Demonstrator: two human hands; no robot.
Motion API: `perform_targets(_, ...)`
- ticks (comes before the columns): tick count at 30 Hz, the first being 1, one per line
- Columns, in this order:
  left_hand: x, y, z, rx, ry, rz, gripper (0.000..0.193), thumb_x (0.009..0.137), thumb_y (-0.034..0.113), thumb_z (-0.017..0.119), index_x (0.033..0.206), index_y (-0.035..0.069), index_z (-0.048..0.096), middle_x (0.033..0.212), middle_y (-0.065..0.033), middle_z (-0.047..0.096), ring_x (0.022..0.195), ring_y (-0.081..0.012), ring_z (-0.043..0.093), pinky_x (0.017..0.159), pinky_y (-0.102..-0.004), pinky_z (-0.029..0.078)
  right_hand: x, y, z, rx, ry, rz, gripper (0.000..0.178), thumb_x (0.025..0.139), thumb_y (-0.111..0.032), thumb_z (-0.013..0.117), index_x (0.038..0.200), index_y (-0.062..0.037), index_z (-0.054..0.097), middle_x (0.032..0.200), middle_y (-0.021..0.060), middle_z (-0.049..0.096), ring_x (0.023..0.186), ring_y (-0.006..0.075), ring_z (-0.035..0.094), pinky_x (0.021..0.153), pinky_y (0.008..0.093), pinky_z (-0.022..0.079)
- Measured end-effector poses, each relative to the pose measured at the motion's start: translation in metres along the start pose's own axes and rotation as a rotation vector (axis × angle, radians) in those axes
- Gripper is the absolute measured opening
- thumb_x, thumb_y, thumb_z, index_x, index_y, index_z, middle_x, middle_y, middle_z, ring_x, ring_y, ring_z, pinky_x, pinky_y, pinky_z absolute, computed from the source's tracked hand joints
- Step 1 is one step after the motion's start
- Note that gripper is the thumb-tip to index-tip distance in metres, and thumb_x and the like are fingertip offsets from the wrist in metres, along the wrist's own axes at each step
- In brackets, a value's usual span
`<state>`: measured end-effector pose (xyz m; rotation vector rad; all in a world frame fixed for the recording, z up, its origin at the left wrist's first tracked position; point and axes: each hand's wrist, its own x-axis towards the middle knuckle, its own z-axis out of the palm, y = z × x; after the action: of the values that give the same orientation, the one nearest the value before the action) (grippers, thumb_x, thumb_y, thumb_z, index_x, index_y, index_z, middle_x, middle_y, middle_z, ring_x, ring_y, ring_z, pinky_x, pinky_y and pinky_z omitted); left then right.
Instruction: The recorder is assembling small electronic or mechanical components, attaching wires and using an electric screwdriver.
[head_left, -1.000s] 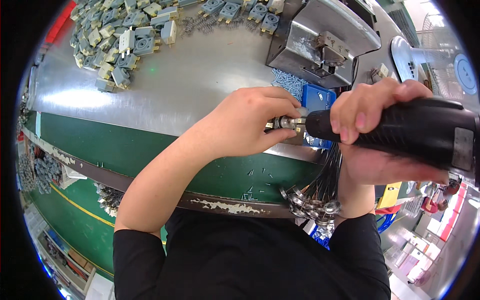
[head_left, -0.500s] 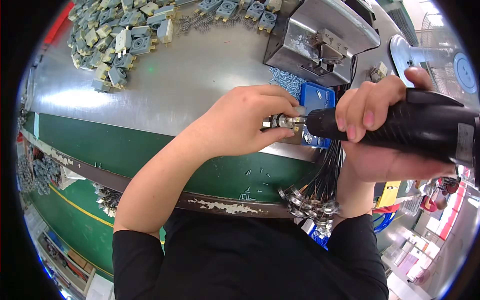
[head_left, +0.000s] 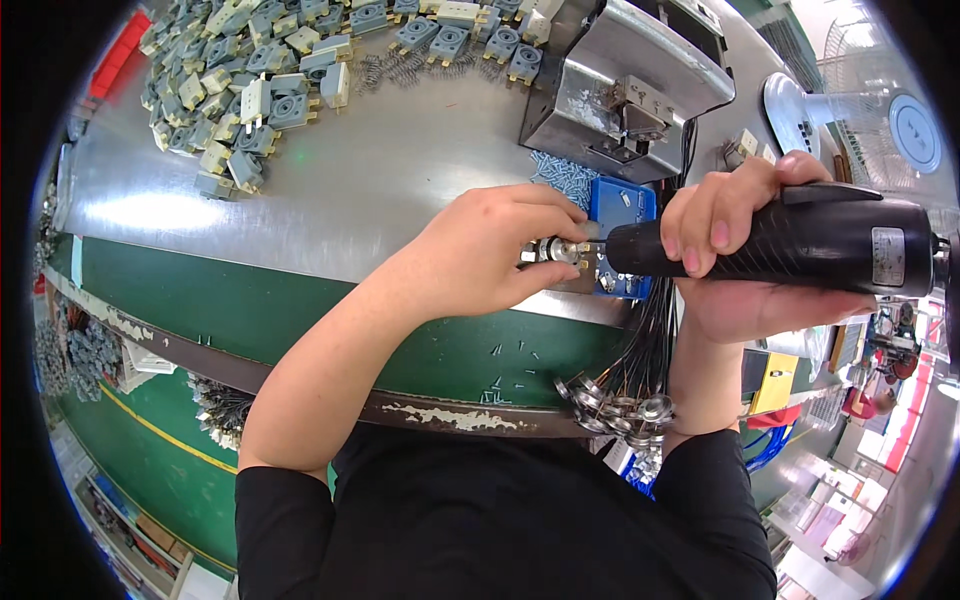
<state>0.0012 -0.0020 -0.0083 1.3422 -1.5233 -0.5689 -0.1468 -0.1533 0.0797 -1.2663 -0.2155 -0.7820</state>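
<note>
Between the thumb and fingers of my left hand [head_left: 490,245] is a small metal part with a round silvery body and brass tabs [head_left: 555,251]. My right hand [head_left: 735,250] is wrapped round a black electric screwdriver [head_left: 800,240], held nearly level with its nose toward the left. The tip of the screwdriver meets the metal part or is very close to it; the exact contact is too small to tell. Just beyond my left fingertips, a blue tray [head_left: 625,205] holds small metal pieces. Behind it lies a heap of small screws [head_left: 565,177].
Many grey and cream switch-like blocks [head_left: 250,90] are piled at the far left, with springs [head_left: 400,68] beside them. A steel fixture [head_left: 625,95] stands behind the tray. Black wires with round metal ends [head_left: 620,405] hang over the bench's front edge. Loose screws [head_left: 495,390] lie on the green strip.
The screwdriver and my right hand have shifted slightly left, and the screwdriver is more level. My left hand keeps its pinch on the metal part. The whole view has turned a little.
</note>
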Motion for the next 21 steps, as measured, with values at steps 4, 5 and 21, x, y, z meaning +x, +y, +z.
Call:
perform_targets(4, -0.0006, -0.0014, 0.001, 0.0, 0.0, -0.007, 0.033, 0.082, 0.007, 0.085, 0.113, 0.0, 0.077, 0.122, -0.0165, 0.075, 0.11, -0.0354, 0.074, 0.095, -0.0419, 0.059, -0.0003, 0.0011, -0.0025, -0.002, -0.019, -0.029, 0.103, 0.084, -0.095, 0.052, 0.136, -0.0061, 0.047, 0.077, 0.0022, 0.053, 0.052, 0.0139, 0.052, 0.048, 0.0313, 0.045)
perform_targets(5, -0.0016, -0.002, 0.0005, 0.008, 0.013, -0.007, 0.029, 0.084, 0.012, 0.083, 0.111, 0.002, 0.077, 0.121, -0.0136, 0.075, 0.11, -0.0337, 0.073, 0.094, -0.0421, 0.059, 0.0003, 0.0026, -0.002, 0.001, -0.054, -0.04, 0.1, 0.084, -0.094, 0.053, 0.133, -0.0065, 0.047, 0.076, 0.0019, 0.053, 0.051, 0.0138, 0.053, 0.047, 0.031, 0.045)
perform_targets(21, 0.0003, -0.0022, 0.0025, -0.008, 0.017, -0.016, 0.027, 0.085, 0.015, 0.082, 0.108, 0.004, 0.076, 0.12, -0.0115, 0.075, 0.108, -0.0323, 0.073, 0.091, -0.0414, 0.06, 0.0014, -0.0021, 0.0044, -0.046, -0.095, -0.049, 0.09, 0.084, -0.092, 0.056, 0.117, -0.0091, 0.044, 0.075, 0.0026, 0.054, 0.05, 0.0149, 0.053, 0.046, 0.031, 0.046)
